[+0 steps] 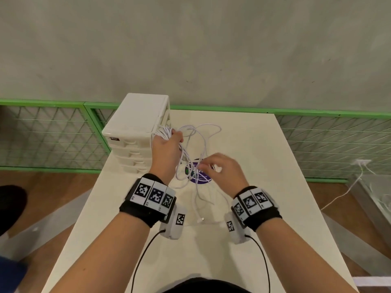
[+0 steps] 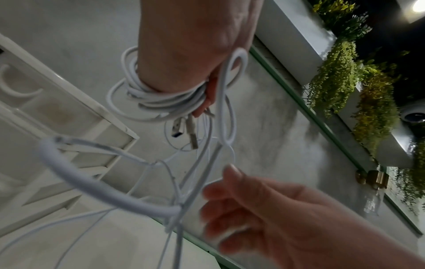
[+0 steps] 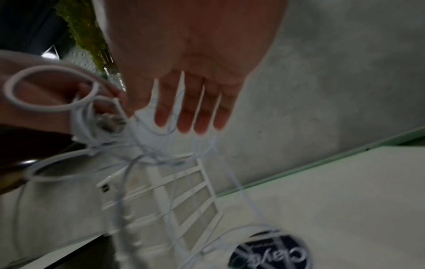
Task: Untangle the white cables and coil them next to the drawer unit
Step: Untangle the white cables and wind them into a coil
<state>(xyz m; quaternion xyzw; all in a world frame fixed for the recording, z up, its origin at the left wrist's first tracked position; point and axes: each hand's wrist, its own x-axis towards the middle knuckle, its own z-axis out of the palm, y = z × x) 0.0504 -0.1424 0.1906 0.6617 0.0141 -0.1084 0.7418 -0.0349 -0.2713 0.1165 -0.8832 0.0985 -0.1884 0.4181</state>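
Cables (image 1: 197, 142) hang in a loose white tangle above the table's (image 1: 264, 166) middle, toward its far edge, trailing down over a round purple sticker (image 1: 201, 178) with one connector end lying nearer the person. The left hand (image 1: 167, 148) is raised just beside the drawer unit (image 1: 135, 123), which stands at the far left corner; its fingers curl around a bundle of finished loops, probably held high so the slack hangs free and near where the coil belongs. The right hand (image 1: 222, 168) hovers among the hanging strands with fingers nearly straight and apart, gripping nothing I can make out, seemingly combing for the next strand.
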